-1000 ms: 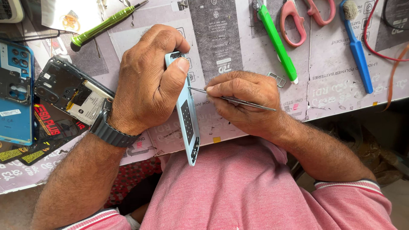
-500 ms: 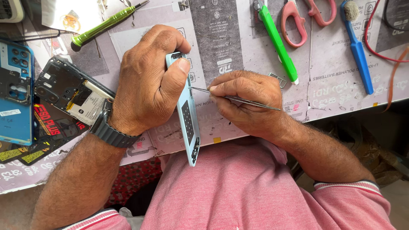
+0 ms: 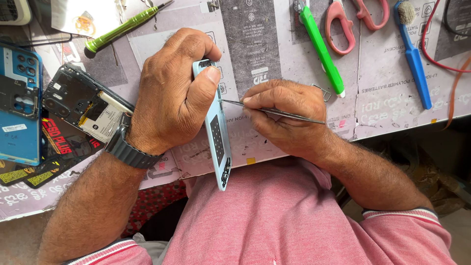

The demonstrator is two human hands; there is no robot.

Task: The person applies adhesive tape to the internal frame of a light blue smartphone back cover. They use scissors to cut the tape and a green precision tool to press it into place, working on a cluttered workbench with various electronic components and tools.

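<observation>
My left hand [image 3: 174, 93] grips a light blue phone [image 3: 217, 132] held on edge, thumb pressed on its upper end, the lower end resting against my pink shirt. My right hand [image 3: 282, 115] pinches a thin metal pry tool [image 3: 289, 114] whose tip touches the phone's side just below my left thumb. A dark watch sits on my left wrist.
A printed work mat [image 3: 274, 44] covers the bench. On it lie a green screwdriver [image 3: 122, 27], a green-handled tool [image 3: 321, 49], pink scissors [image 3: 351, 19], a blue brush [image 3: 414, 54] and a red wire [image 3: 436, 54]. At left lie a black phone frame [image 3: 81, 105] and a blue back cover [image 3: 17, 105].
The hands and phone stay almost where they were; the pry tool's tip has shifted slightly along the phone's edge.
</observation>
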